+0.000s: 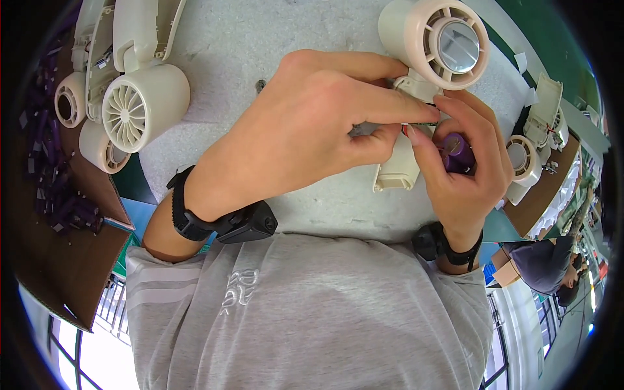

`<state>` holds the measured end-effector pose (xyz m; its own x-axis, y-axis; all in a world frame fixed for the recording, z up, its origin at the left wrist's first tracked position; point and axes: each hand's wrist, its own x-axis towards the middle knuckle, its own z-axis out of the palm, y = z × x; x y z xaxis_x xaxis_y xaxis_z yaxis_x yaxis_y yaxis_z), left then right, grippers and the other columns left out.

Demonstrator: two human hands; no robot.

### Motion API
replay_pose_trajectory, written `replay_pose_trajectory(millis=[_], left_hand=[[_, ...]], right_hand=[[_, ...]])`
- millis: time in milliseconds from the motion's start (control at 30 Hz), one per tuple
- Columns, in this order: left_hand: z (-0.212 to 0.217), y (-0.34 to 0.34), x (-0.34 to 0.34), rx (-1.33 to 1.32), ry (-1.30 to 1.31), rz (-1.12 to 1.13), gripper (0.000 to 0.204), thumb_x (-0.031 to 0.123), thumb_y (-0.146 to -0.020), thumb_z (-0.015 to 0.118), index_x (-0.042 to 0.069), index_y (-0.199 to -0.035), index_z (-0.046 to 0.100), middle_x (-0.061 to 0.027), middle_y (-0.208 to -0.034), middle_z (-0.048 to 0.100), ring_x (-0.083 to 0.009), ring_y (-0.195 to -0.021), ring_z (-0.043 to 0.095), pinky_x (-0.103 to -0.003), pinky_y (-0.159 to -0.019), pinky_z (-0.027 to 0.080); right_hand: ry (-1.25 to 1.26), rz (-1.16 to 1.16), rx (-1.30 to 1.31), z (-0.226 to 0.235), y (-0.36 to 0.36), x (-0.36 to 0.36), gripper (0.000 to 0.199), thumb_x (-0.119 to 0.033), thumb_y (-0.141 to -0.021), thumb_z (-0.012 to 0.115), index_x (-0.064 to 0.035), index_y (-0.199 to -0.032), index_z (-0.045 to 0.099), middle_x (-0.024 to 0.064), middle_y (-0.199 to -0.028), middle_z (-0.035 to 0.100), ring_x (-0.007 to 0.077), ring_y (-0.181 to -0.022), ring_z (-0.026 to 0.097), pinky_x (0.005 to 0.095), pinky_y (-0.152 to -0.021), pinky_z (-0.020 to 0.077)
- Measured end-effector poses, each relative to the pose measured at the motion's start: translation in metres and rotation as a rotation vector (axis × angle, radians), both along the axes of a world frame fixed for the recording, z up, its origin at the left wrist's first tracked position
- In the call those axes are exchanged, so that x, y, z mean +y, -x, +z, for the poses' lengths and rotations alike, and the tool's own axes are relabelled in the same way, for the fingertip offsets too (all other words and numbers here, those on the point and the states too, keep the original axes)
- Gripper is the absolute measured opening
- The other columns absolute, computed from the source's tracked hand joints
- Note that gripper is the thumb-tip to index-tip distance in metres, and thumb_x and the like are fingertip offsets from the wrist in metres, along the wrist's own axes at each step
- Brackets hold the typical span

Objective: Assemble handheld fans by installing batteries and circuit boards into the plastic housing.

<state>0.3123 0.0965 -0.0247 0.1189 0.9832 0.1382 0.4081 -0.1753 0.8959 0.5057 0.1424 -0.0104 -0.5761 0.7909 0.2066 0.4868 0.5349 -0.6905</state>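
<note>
A cream handheld fan (pixel 434 40) lies under my hands, its round head with a silvery centre pointing away from me. Its handle (pixel 396 174) is opened, with the inner side partly showing. My right hand (pixel 473 153) is closed around a purple cylindrical battery (pixel 459 154), its thumb and fingertips reaching to the fan's neck. Across from it, my left hand (pixel 325 117) has thumb and index finger pinched at the same spot. A tiny red and white piece shows between the fingertips, too small to name. The fingers hide most of the handle's inside.
At the left stand several cream fans (pixel 146 107) with opened handles, beside a cardboard box (pixel 71 276) of purple batteries (pixel 49 175). More fan parts (pixel 523 159) lie at the right by another box (pixel 552 195). A pale foam mat (pixel 227 39) covers the work surface. A person (pixel 543 263) is farther right.
</note>
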Motion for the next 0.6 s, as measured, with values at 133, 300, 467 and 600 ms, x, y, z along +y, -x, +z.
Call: replay_pose_trajectory(millis=[133, 300, 467, 600], left_hand=[[0.0000, 0.0015, 0.0025, 0.008, -0.027, -0.023, 0.038, -0.005, -0.064, 0.068, 0.010, -0.099, 0.075, -0.0126, -0.106, 0.069, -0.0189, -0.073, 0.068, -0.025, -0.058, 0.053], [0.0020, 0.0006, 0.0018, 0.021, -0.016, -0.009, 0.037, -0.005, -0.065, 0.067, 0.010, -0.098, 0.075, -0.0138, -0.106, 0.070, -0.0186, -0.069, 0.068, -0.024, -0.056, 0.053], [0.0021, -0.0009, 0.0012, 0.037, -0.012, 0.016, 0.035, -0.004, -0.065, 0.065, 0.009, -0.097, 0.075, -0.0138, -0.104, 0.071, -0.0173, -0.067, 0.068, -0.024, -0.055, 0.052], [0.0048, 0.0003, 0.0015, 0.017, 0.055, -0.012, 0.034, -0.004, -0.067, 0.064, 0.007, -0.097, 0.075, -0.0141, -0.103, 0.070, -0.0179, -0.072, 0.068, -0.025, -0.061, 0.053]], right_hand=[[0.006, -0.012, 0.022, 0.0000, -0.0004, 0.0005, 0.040, 0.007, -0.063, 0.079, 0.0021, -0.100, 0.067, 0.0126, -0.105, 0.067, 0.0064, -0.061, 0.055, 0.0189, -0.051, 0.0413], [-0.025, -0.007, 0.026, -0.0008, -0.0001, 0.0020, 0.038, 0.007, -0.062, 0.079, 0.0020, -0.098, 0.069, 0.0123, -0.104, 0.068, 0.0055, -0.061, 0.055, 0.0181, -0.052, 0.0422], [-0.022, -0.037, 0.024, -0.0016, 0.0024, 0.0007, 0.035, 0.008, -0.063, 0.078, 0.0009, -0.096, 0.070, 0.0121, -0.102, 0.069, 0.0042, -0.061, 0.054, 0.0169, -0.052, 0.0414], [0.024, -0.057, 0.019, 0.0010, 0.0028, 0.0005, 0.040, 0.008, -0.063, 0.076, 0.0000, -0.100, 0.069, 0.0110, -0.105, 0.068, 0.0034, -0.061, 0.053, 0.0166, -0.051, 0.0395]])
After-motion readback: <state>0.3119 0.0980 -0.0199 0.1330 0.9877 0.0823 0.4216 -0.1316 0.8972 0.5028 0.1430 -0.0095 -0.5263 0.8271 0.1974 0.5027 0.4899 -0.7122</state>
